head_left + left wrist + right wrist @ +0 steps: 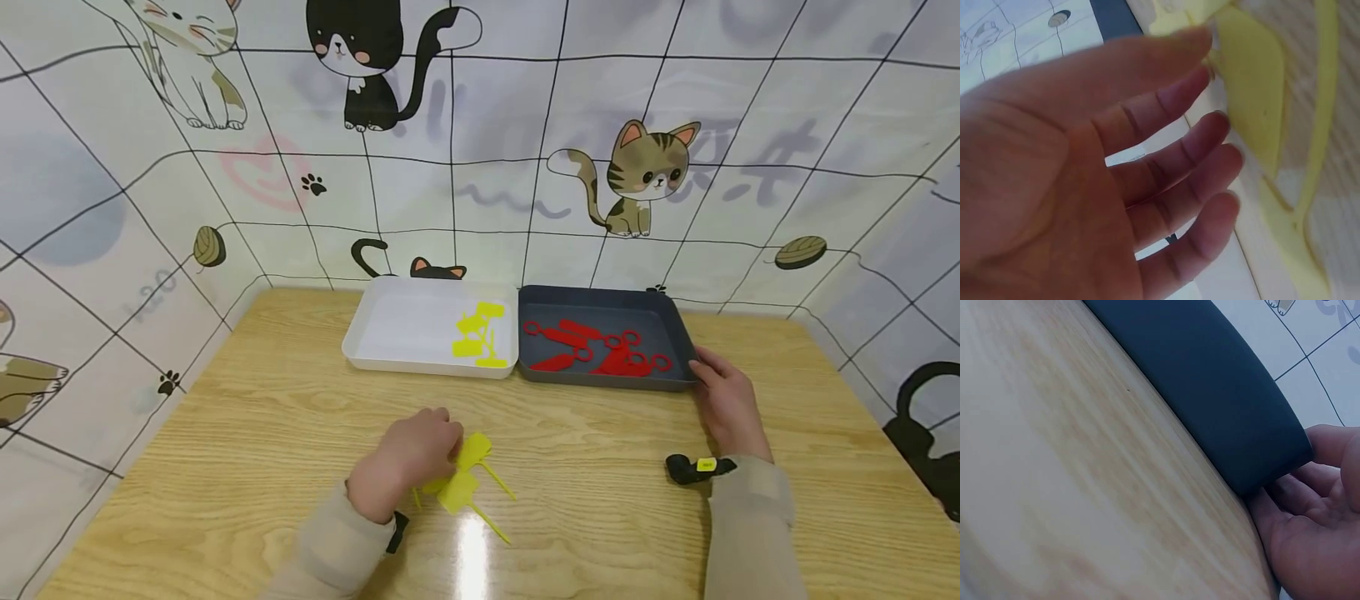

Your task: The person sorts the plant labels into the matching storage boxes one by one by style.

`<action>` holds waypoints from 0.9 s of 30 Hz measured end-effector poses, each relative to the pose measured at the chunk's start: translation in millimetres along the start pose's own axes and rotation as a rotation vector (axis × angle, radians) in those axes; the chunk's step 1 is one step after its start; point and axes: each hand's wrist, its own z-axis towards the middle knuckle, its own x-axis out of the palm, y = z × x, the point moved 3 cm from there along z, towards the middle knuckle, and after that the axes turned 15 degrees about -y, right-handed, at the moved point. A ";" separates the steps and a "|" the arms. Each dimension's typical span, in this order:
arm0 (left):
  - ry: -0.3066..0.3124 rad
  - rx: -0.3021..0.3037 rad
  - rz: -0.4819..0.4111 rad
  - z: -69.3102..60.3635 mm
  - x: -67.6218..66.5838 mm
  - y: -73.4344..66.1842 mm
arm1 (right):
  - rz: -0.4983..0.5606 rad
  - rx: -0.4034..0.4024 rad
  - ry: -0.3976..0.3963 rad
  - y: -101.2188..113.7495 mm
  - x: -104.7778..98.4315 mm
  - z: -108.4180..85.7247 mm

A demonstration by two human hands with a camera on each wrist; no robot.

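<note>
Far left, a beige sleeve (326,546) slants up from the bottom edge, and here's the left hand (408,458), back upward, arched low over the table (585,500)! Thumb and forefinger come close together at the yellow tags (475,450), the other fingers loosely bent; whether they pinch one, I can't tell. Those tags overlap beneath and just right of the hand, stems slanting toward the near edge. Beyond stands the white tray (405,329), more yellow pieces (468,347) at its right end. Alongside sits the dark tray (637,308), red pieces (621,361) bunched inside, and at its near right corner the right hand (731,408) has a grasp, fingers bent against the end, forearm reaching straight forward
</note>
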 end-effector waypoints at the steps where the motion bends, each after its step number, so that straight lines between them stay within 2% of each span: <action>1: -0.009 0.000 0.015 -0.2 0.6 -1.9 | 0.001 0.001 0.000 -0.3 -0.2 0.0; 7: -0.062 -0.004 0.155 -0.7 2.4 -11.5 | -0.015 0.014 -0.008 0.0 -1.0 -0.7; 10: -0.085 0.002 0.190 -0.6 2.4 -13.2 | -0.021 0.025 -0.011 1.0 -1.4 -0.8; 14: -0.137 0.018 0.157 0.0 2.7 -12.8 | -0.028 0.033 -0.012 1.5 -1.6 -0.7; 19: -0.202 0.068 0.092 4.0 6.7 -12.6 | -0.038 0.034 -0.020 1.4 -1.7 -0.9; 22: -0.194 0.100 0.073 6.6 10.1 -12.9 | -0.028 0.032 -0.019 1.4 -1.4 -1.1; 27: -0.141 0.122 0.042 8.0 14.9 -11.6 | -0.006 0.033 -0.013 1.1 -0.6 -1.4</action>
